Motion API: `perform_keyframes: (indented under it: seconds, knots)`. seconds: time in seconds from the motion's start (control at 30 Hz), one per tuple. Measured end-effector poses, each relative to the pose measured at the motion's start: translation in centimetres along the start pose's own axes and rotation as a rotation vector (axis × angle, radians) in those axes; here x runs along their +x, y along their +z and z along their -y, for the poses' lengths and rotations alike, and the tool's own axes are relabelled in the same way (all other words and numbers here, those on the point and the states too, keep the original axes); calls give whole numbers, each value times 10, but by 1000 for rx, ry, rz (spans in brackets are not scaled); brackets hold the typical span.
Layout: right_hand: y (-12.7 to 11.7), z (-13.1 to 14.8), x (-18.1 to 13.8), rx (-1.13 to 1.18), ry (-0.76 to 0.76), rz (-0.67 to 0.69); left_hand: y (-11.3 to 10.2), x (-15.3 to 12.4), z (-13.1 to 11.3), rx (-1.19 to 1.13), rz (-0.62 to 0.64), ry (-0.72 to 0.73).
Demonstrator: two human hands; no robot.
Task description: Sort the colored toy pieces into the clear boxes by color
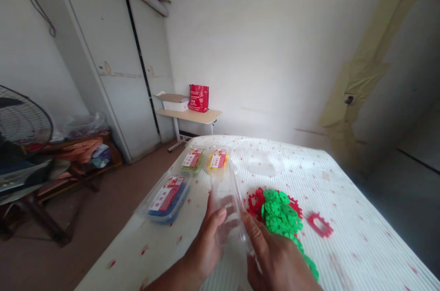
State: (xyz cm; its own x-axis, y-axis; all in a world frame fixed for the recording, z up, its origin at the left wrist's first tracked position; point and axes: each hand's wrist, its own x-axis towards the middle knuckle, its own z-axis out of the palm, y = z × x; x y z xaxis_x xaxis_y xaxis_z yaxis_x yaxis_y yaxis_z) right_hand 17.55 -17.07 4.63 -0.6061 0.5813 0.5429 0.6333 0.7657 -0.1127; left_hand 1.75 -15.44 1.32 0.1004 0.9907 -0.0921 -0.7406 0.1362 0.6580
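Observation:
A clear plastic container [227, 190] is held tilted up on its side above the table, between both hands. My left hand [209, 231] is closed on its left side, with the thumb on the near face and fingers seen through the plastic. My right hand [271, 249] grips its right edge. Beside the right hand lies a heap of green toothed discs [280, 213], partly hidden by that hand. Red toothed pieces [255, 204] lie under and behind the green ones. One loose red toothed ring [320, 224] rests to the right.
On the left of the table [343, 181] stand labelled clear boxes: one with blue pieces [167, 199], one with green [192, 159], one with yellow [218, 159]. A clear lid or tray [264, 164] lies behind the heap. Beyond are a small desk [192, 116] and a red bag [198, 98].

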Motion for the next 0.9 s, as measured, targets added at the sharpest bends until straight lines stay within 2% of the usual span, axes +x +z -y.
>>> perform_keyframes:
  seconds: [0.1,0.2,0.27,0.4,0.47,0.57,0.73,0.9]
  knots:
    - [-3,5,7,89,1,102,-7,-6,-5,-77,39,-32]
    - [-17,4,13,307,67,240,-12,-13,-8,-136,112,-61]
    - [-20,-1,15,408,169,207,-12,-18,-9,-166,147,-44]
    - [-2,-13,10,405,395,-22,-2,-25,-9,-205,170,-35]
    - [9,-15,8,529,495,-14,2,-26,-8,-206,180,-71]
    - [19,-14,9,864,588,49,4,-28,-8,-187,197,-89]
    - [21,-12,13,1217,694,114,-1,-35,-13,-65,92,-32]
    - [18,-14,7,1226,822,251,-19,-51,-20,207,-112,37]
